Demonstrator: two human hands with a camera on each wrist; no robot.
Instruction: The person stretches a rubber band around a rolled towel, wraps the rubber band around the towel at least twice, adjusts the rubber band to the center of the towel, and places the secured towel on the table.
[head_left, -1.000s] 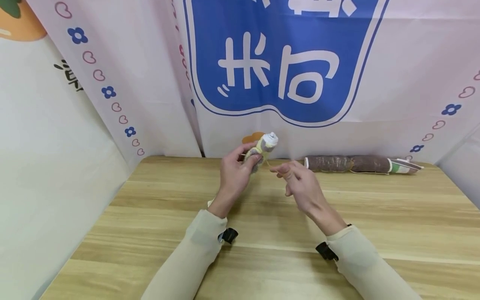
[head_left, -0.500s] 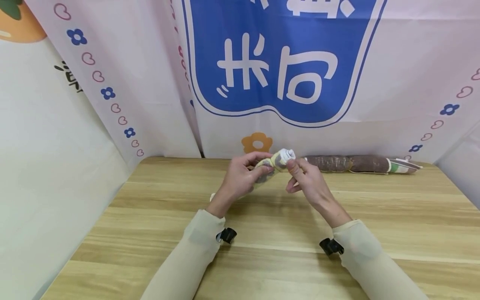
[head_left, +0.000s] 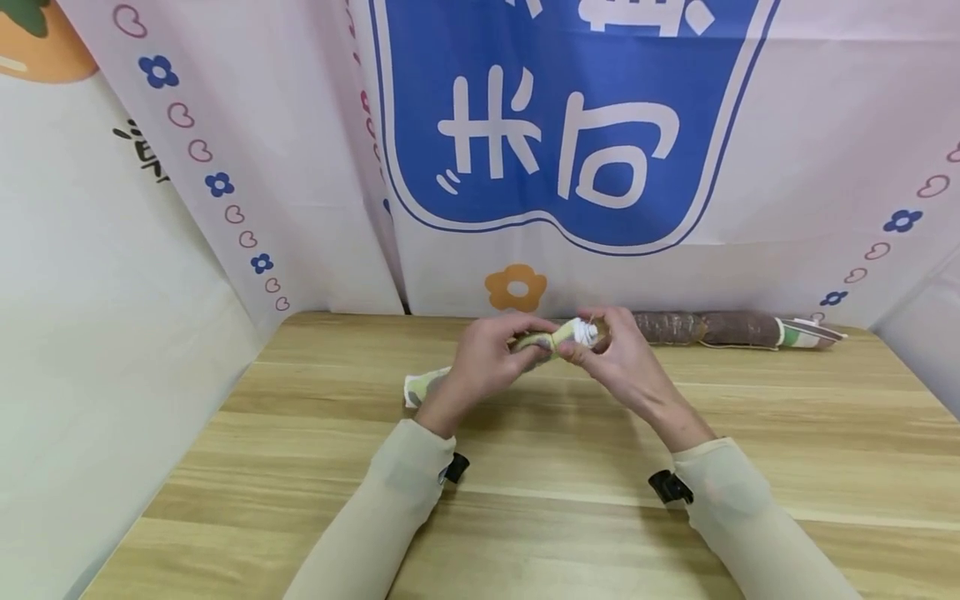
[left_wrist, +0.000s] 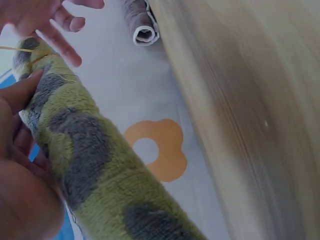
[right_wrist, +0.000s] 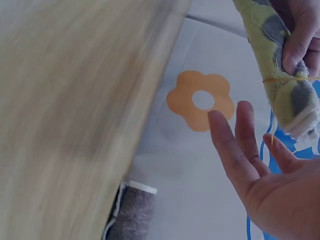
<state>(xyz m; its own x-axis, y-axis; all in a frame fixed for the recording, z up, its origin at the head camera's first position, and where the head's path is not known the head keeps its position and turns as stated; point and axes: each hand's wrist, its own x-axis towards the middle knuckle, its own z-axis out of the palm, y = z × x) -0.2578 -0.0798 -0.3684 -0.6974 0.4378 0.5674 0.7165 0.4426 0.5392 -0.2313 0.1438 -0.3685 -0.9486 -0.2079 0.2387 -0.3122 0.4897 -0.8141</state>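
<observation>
A rolled towel (left_wrist: pixel 95 150), yellow-green with grey patches and a white end, is held tilted above the table. My left hand (head_left: pixel 486 354) grips it around the body, thumb pressed on its side. Near the right end a thin yellow rubber band (right_wrist: pixel 290 79) circles the roll, and a strand stretches away from it. At that end, my right hand (head_left: pixel 633 367) has thumb and index finger close about the roll and appears to pinch the strand; the exact contact is partly hidden. The other right fingers spread loosely in the right wrist view.
A long brown roll (head_left: pixel 738 328), bound in places, lies along the table's back edge at the right, with a green and white part at its far end. Behind the wooden table (head_left: pixel 555 533) hangs a printed cloth (head_left: pixel 795 167).
The towel has tipped from steep to nearly level, its white end moving right and down. My right hand has risen from beside the roll to around that end.
</observation>
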